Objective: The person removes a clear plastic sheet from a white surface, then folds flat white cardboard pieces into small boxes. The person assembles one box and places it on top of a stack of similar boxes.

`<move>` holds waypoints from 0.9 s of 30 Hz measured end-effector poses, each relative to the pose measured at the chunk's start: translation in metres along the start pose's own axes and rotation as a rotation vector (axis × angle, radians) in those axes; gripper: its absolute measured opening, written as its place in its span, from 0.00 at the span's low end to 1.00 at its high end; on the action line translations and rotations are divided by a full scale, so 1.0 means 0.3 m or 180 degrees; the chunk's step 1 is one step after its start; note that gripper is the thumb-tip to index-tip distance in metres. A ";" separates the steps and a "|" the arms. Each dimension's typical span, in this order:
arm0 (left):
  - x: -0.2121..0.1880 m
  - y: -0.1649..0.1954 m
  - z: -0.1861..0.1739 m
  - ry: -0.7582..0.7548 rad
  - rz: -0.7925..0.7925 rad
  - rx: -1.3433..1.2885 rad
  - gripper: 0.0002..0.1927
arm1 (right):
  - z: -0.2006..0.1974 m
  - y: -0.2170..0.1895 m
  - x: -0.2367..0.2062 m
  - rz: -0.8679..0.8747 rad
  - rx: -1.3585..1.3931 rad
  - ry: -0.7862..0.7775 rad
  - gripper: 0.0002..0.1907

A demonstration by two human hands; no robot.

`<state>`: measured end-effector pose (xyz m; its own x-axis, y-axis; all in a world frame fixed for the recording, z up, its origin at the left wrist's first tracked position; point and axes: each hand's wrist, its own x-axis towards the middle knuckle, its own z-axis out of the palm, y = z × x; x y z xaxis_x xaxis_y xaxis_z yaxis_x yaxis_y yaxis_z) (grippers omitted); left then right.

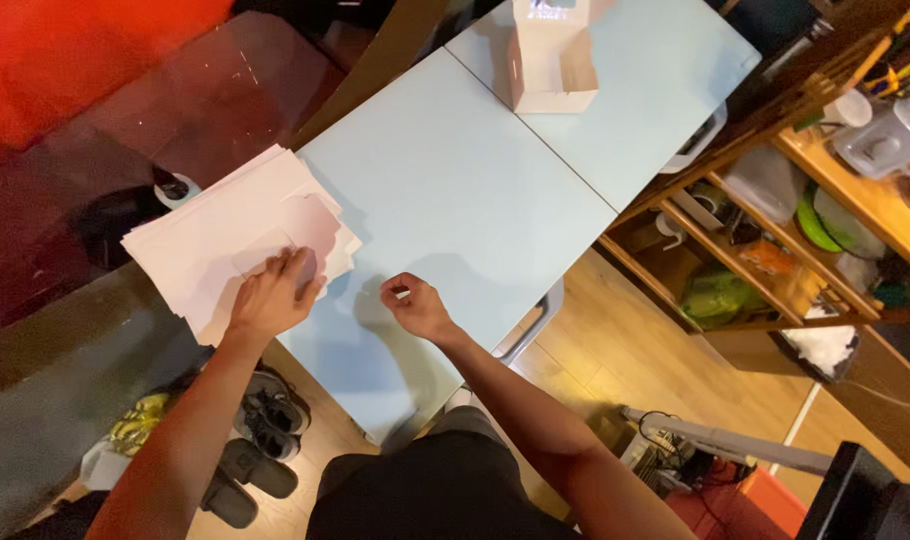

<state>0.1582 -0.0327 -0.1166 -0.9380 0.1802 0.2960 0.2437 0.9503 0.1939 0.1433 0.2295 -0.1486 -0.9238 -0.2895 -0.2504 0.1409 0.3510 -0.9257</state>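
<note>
Far left, on the floor below the bench edge: dark shoes and slippers.

Stack of pale pink flat card sheets sits on the left end of the light blue bench, overhanging its edge a bit. Sheets are fanned, not squared up; the top one looks die-cut with rounded flaps. Likely light, thin, semi-stiff; would bend or crease if pinched hard, and sheets probably slide over each other easily. Best hold looks like a free edge or corner of the top sheet, lifted off with fingertips, thumb under.

Left hand lies flat on the near edge of the stack, fingers spread loosely and pressing down on the top sheet, not closed round it.

Right hand rests on bare bench just right of the stack, apart from the left hand, fingers curled in loosely, thumb and forefinger near each other. Whether it pinches anything: cannot tell, too small.

Further back, centre-right: a folded-up white carton, standing, well apart from both hands.

Right side: wooden shelves with kitchen clutter.
</note>
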 end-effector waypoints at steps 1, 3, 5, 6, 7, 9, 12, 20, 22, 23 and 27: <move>0.007 0.011 -0.030 -0.0137 -0.0018 -0.0063 0.22 | 0.003 -0.005 -0.009 0.0033 0.0025 -0.0010 0.14; 0.026 0.035 -0.120 -0.0292 -0.0077 0.0020 0.15 | -0.002 -0.032 -0.034 -0.0147 -0.0029 0.0249 0.14; 0.067 0.057 -0.243 -0.0332 -0.0170 0.0335 0.12 | -0.016 -0.096 -0.068 -0.0622 -0.0426 0.0703 0.16; 0.089 0.068 -0.312 -0.0154 -0.0030 0.0326 0.10 | -0.033 -0.134 -0.092 -0.1001 -0.0796 0.1053 0.17; 0.113 0.080 -0.380 0.0015 0.0112 0.0320 0.09 | -0.054 -0.173 -0.125 -0.1373 -0.1016 0.1258 0.19; 0.178 0.110 -0.495 -0.0337 0.0160 0.0083 0.09 | -0.093 -0.252 -0.191 -0.1907 -0.1349 0.1509 0.21; 0.289 0.188 -0.569 -0.0397 0.0796 -0.0159 0.10 | -0.144 -0.325 -0.252 -0.2137 -0.1641 0.1568 0.26; 0.609 0.491 -0.244 -0.0619 0.0728 -0.0519 0.17 | -0.256 -0.026 -0.218 -0.1518 -0.2123 0.1837 0.51; 0.659 0.539 -0.154 -0.0611 0.0718 -0.0506 0.17 | -0.253 0.079 -0.199 -0.1540 -0.2385 0.1521 0.54; 0.680 0.558 -0.116 -0.0600 0.0800 -0.0516 0.17 | -0.255 0.122 -0.194 -0.1545 -0.2514 0.1353 0.55; 0.735 0.577 -0.033 -0.0990 0.0920 -0.0579 0.25 | -0.267 0.212 -0.199 -0.0584 -0.2615 0.1027 0.47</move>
<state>-0.0039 0.1691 -0.0084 -0.8478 0.5254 0.0727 0.5195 0.7948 0.3138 0.1789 0.3406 -0.1698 -0.9792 -0.1832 0.0876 -0.2031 0.8856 -0.4178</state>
